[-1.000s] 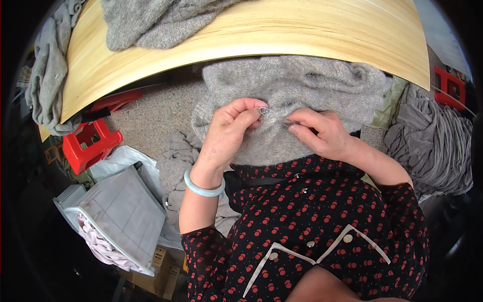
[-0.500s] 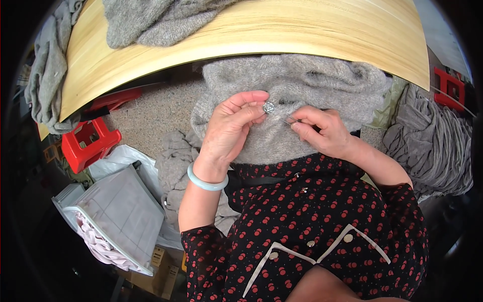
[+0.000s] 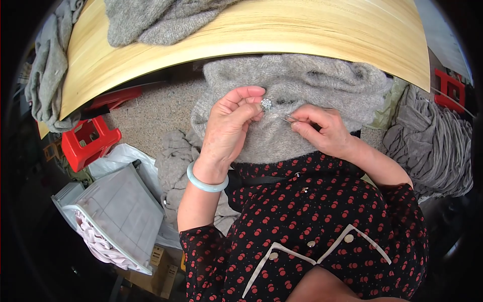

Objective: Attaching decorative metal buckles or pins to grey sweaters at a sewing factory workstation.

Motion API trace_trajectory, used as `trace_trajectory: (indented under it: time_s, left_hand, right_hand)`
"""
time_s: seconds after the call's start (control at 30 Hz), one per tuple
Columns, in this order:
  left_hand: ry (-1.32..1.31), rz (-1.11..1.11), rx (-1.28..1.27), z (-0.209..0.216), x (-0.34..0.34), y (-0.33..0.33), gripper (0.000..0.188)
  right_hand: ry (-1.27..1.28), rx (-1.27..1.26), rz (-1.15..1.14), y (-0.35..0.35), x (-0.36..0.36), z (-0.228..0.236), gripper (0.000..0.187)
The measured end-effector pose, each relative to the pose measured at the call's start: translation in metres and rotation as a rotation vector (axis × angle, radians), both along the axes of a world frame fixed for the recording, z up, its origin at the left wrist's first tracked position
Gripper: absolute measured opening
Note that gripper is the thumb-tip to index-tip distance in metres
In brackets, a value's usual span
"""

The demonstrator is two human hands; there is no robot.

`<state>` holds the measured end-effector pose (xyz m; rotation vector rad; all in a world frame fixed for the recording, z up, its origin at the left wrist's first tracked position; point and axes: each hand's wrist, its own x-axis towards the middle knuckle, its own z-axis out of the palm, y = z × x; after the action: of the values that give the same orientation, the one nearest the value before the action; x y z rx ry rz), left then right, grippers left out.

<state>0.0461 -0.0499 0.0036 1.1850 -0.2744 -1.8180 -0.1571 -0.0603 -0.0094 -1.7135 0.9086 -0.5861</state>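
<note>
Over my lap lies a fuzzy grey knit garment. My left hand pinches a shiny silver, flower-patterned button between thumb and forefinger, just above the knit. To its right, my right hand closes thumb and forefinger on a thin sewing needle, whose tip points toward the button. Any thread between needle and button is too fine to make out. A pale bangle circles my left wrist.
A light wood table curves across the front, bearing another grey knit. Red stools stand left and far right. A grey plastic bin sits lower left; piled grey fabric lies at right.
My left hand has shifted slightly up and left with the button, which now shows its patterned face more fully. The right hand has barely moved.
</note>
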Motion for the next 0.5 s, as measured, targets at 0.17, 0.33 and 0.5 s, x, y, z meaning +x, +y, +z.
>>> trace_trajectory:
  time_s: [0.17, 0.33, 0.5]
  left_hand:
    - [-0.113, -0.024, -0.117, 0.0040, -0.0034, 0.0013, 0.024]
    - [-0.186, -0.047, -0.128, 0.0041, -0.0057, 0.0034, 0.023]
    - [-0.246, -0.101, -0.116, 0.0020, -0.0045, 0.0065, 0.020]
  right_hand:
    - [0.010, -0.090, -0.034, 0.0012, 0.0011, 0.0016, 0.009]
    - [0.005, -0.060, -0.056, 0.0024, 0.0031, -0.0008, 0.009]
    - [0.026, -0.001, -0.059, 0.0026, 0.0035, 0.0020, 0.007]
